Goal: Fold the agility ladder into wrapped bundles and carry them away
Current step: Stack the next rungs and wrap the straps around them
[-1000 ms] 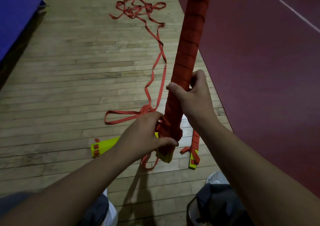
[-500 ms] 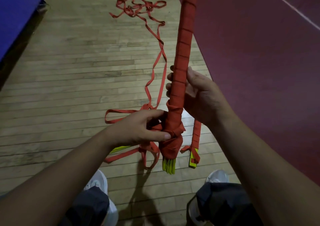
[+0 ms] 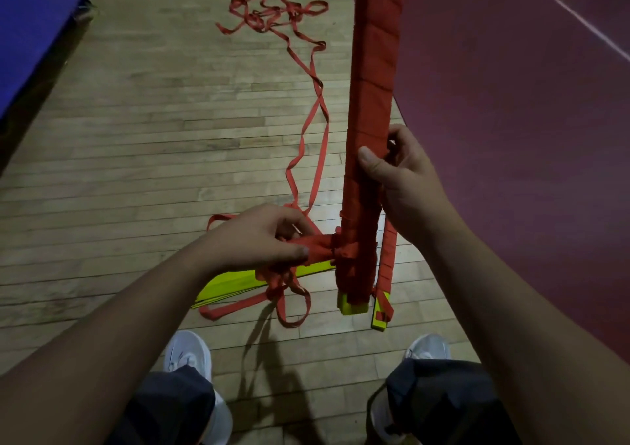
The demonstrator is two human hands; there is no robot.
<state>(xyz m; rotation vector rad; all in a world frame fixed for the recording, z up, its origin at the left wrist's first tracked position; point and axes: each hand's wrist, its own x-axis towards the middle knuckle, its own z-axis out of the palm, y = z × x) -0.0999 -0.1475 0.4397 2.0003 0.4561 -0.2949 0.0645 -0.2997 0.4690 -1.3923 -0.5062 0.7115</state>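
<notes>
The agility ladder is partly packed. One wrapped bundle, a stack of rungs bound in close turns of red strap, stands upright in front of the person. Its yellow rung ends show at the bottom, either just above or on the wooden floor; I cannot tell which. The right hand has its grip closed round the bundle's middle, thumb across the front and fingers curled behind. The left hand has its grip pinched on a bunched strap end drawn out sideways from the bundle's lower part, where the webbing looks gathered into a knot. I judge this to be the tying-off of the first bundle, close to finished but not yet secure. A good deal is left. Loose yellow rungs lie flat on the floor just left of the bundle, below the left hand, and a single rung with strap looped on it sits just beside the bundle's right. A long loose strap runs away across the floor to a tangled heap well apart. All of that looks yet to be gathered and wrapped, and nothing has been carried off. A blue mat lies far left, a dark red surface to the right, and white shoes at the bottom.
</notes>
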